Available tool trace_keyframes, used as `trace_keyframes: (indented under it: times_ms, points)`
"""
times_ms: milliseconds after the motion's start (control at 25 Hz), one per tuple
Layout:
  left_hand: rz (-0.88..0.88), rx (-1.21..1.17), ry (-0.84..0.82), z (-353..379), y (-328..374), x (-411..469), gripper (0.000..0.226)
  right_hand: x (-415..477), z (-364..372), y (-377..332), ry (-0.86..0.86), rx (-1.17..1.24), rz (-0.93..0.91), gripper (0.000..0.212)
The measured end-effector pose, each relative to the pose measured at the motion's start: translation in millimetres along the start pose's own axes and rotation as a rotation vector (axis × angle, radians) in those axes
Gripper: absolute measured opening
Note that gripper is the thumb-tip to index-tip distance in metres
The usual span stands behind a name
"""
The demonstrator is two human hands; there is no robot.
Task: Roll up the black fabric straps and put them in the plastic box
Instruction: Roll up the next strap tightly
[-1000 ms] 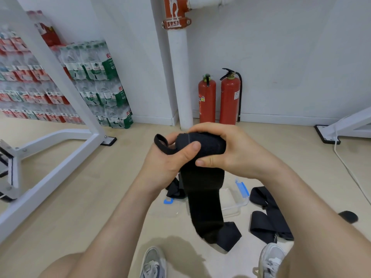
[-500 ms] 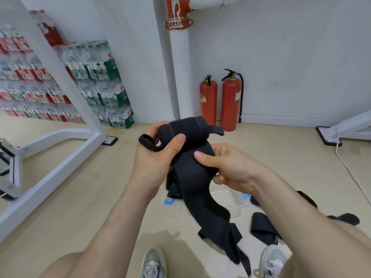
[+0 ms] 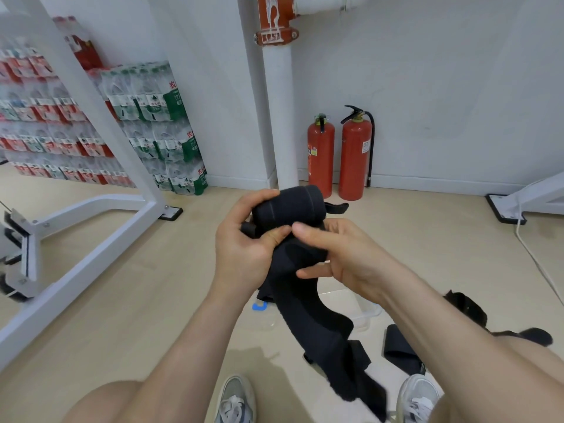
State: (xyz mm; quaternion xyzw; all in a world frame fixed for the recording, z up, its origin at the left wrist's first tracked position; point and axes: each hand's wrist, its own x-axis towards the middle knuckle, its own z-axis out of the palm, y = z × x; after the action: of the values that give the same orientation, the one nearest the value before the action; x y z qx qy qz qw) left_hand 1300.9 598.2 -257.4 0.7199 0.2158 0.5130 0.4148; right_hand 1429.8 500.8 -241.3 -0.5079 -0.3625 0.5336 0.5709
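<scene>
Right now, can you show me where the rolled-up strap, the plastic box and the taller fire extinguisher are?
rolled-up strap (image 3: 287, 206), head view, middle of the rolled part.
plastic box (image 3: 370, 314), head view, its clear rim.
taller fire extinguisher (image 3: 355, 160), head view, red body.

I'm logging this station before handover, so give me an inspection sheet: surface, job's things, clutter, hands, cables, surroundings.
Surface: pale wood floor.
Job's things: black strap partly rolled, tail hanging; clear plastic box on the floor beneath, mostly hidden; loose straps at right.
Clutter: nothing seen.
Hands: left hand grips the roll; right hand holds the strap just below.
Cables: white cable on the floor at right.
Surroundings: fire extinguishers, bottled-water packs, white metal frame, wall pipe.
</scene>
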Motion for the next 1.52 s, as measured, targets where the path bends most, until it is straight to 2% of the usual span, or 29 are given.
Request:
trace_keyframes:
  times_ms: [80, 120, 200, 320, 440, 560, 680, 720, 800, 880, 920, 1080, 1240, 1320, 1400, 1440, 1520]
  points:
    - [0.049, 0.045, -0.018, 1.9, -0.1, -1.7, 0.052, -0.5, 4.6, -0.6, 0.080, 0.005, 0.000, 0.043]
    - [0.031, 0.035, -0.044, 2.0, 0.7, -2.1, 0.054, 0.1, 5.4, 0.0, 0.123, -0.009, -0.006, 0.044]
    - [-0.066, 0.005, -0.113, -2.3, 2.8, -0.8, 0.050, 1.1, 4.6, 0.4, 0.152, -0.022, -0.019, 0.042]
    - [-0.266, -0.154, -0.205, -14.5, 10.4, 6.2, 0.028, -0.5, 1.8, -1.1, 0.104, -0.080, -0.050, 0.041]
    - [-0.459, -0.284, -0.251, -25.2, 19.5, 12.9, 0.043, -1.2, 0.2, -2.3, 0.011, -0.115, -0.058, 0.049]
    - [-0.303, -0.051, -0.266, -24.9, 23.2, 11.9, 0.048, -0.6, 3.4, -3.6, -0.003, -0.014, 0.003, 0.051]
    - [-0.149, 0.095, -0.271, -19.2, 22.7, 6.4, 0.050, 3.0, 4.0, -2.7, 0.065, -0.008, -0.014, 0.038]
    - [-0.161, 0.069, -0.263, -19.0, 21.9, 5.5, 0.051, 3.5, 3.6, -3.1, 0.067, -0.006, -0.038, 0.033]
    - [-0.302, -0.065, -0.254, -21.0, 25.6, 4.9, 0.052, 3.6, 2.4, -4.1, 0.056, 0.017, -0.089, 0.029]
    - [-0.440, -0.146, -0.251, -24.1, 27.9, 6.7, 0.041, 3.5, 1.0, -3.1, 0.030, 0.003, -0.116, 0.035]
    - [-0.454, -0.125, -0.244, -25.5, 28.5, 7.5, 0.035, 4.0, -0.9, -2.3, 0.005, -0.021, -0.115, 0.038]
    - [-0.349, -0.073, -0.289, -31.6, 27.9, 11.5, 0.032, 0.0, -24.6, -13.3, -0.167, 0.044, 0.063, 0.057]
    - [-0.281, -0.077, -0.464, -36.2, 31.3, 11.4, 0.037, 0.7, -44.8, -15.8, -0.433, 0.075, 0.218, 0.087]
    - [-0.274, 0.033, -0.578, -32.4, 32.1, 7.3, 0.042, 3.1, -39.8, -8.6, -0.461, -0.069, 0.213, 0.073]
    - [-0.248, 0.110, -0.569, -25.1, 28.3, 2.8, 0.051, 5.6, -32.7, -4.1, -0.399, -0.241, 0.166, 0.037]
    - [-0.236, 0.099, -0.473, -21.9, 23.8, 1.5, 0.057, 6.5, -30.4, -4.9, -0.339, -0.267, 0.140, 0.028]
    - [-0.304, 0.057, -0.225, -20.3, 15.4, 0.3, 0.060, 6.5, -31.5, -9.1, -0.218, -0.245, 0.068, 0.029]
